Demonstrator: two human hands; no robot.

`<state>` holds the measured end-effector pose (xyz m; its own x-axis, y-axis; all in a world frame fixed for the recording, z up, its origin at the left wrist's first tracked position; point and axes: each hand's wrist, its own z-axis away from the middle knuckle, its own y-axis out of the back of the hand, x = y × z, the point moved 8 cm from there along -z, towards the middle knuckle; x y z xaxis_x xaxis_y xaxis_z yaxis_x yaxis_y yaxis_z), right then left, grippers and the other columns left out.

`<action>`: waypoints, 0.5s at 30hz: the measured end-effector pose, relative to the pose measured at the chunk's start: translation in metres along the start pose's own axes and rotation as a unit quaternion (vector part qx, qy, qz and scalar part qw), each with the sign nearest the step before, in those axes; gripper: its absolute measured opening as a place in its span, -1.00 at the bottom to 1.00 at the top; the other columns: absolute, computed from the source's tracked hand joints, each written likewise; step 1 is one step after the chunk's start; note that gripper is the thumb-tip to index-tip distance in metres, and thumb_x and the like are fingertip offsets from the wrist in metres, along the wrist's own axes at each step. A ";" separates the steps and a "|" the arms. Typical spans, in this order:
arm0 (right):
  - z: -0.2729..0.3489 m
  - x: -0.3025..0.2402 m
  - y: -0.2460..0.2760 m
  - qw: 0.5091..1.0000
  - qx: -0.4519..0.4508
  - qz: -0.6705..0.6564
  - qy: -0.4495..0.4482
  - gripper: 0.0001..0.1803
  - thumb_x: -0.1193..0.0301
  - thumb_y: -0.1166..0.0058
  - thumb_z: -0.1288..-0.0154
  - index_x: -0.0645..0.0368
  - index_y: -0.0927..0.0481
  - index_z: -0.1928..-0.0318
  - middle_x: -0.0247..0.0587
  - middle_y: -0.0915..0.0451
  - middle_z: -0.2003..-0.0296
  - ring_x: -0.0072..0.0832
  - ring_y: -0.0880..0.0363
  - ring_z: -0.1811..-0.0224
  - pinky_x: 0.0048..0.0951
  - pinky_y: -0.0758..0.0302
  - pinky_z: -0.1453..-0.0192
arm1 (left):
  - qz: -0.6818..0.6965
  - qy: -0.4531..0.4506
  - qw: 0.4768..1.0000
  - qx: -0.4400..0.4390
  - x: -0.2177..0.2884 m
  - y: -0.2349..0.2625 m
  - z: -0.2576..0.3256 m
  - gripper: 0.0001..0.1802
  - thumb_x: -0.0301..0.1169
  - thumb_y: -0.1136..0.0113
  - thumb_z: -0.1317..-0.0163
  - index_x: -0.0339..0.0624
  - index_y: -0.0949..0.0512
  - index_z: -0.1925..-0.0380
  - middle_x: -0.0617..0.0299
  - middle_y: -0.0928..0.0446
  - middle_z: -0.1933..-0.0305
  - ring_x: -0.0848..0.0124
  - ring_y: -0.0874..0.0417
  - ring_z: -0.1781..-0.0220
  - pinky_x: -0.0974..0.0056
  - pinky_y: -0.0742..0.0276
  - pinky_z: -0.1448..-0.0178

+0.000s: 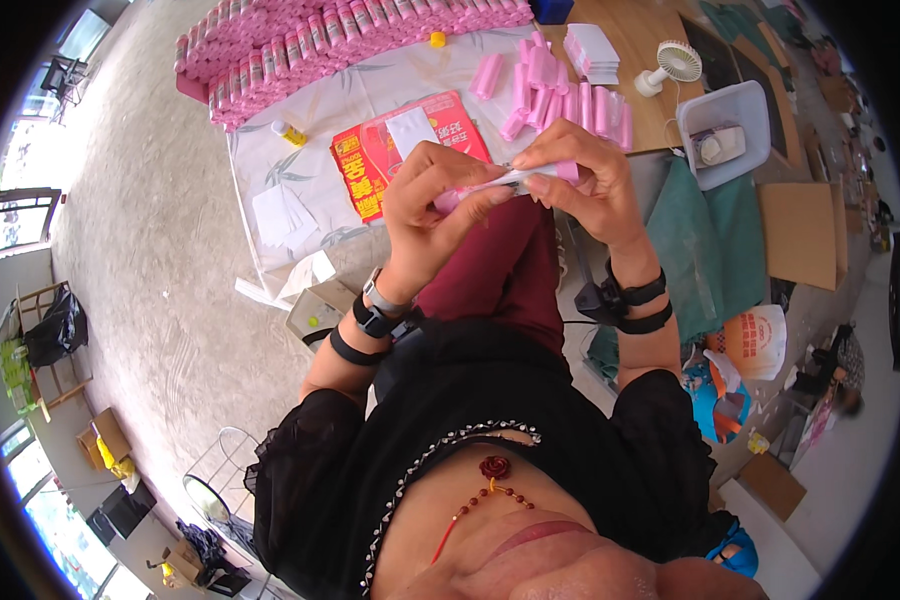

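Observation:
Above my lap, a small pink plastic roll with a white paper slip along it is stretched between my two hands. My left hand pinches its left end, fingers curled round it. At the other end my right hand grips it with thumb and fingertips. Just beyond lies a red and yellow printed sheet, with a white slip on top. Bare pink rolls are heaped past my right hand. Toward the left are loose white slips and a small yellow-labelled bottle.
Many labelled pink rolls are stacked at the far left of the cloth-covered table. A yellow cap sits near them. Farther right are a stack of white cards, a small fan and a pale plastic bin. An open cardboard box stands beyond.

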<state>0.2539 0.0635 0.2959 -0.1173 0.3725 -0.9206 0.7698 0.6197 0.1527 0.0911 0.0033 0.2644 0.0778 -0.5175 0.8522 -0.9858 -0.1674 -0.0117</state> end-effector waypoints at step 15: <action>0.003 0.001 -0.009 0.990 -0.066 0.124 -0.025 -0.72 0.49 -0.31 -0.33 0.17 -0.71 -0.04 -0.25 -0.63 0.15 -0.48 -0.62 0.20 -0.48 -0.57 0.08 | -0.248 -0.195 0.942 -0.115 0.033 0.003 0.009 -0.48 -0.46 -0.62 0.04 -0.28 -0.68 0.01 0.08 -0.67 0.18 0.27 -0.72 0.32 0.26 -0.65 0.30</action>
<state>0.2491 0.0565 0.2924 0.0983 0.4927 -0.8646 0.6819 0.5995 0.4191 0.0921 -0.0221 0.2874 0.5413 -0.6995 0.4665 -0.8170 -0.3066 0.4884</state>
